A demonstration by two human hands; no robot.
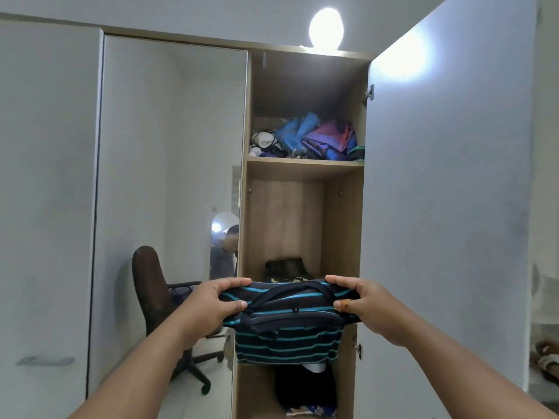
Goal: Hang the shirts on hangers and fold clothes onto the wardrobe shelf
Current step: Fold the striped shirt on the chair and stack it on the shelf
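In the head view, low at center frame, the left hand (211, 300) and right hand (367, 300) each pinch an end of a folded navy shirt with teal stripes (287, 337), fingers curled over its top edge, in front of the open wardrobe's middle shelf (317, 275). Crumpled clothes (314, 137) fill the upper shelf.

The folded cotton shirt (287, 340) is dark navy with thin teal stripes. The open wooden wardrobe (341, 225) is pale oak-brown, its door (447, 207) plain white. Crumpled blue and purple clothes (314, 137) fill the top shelf's right corner.
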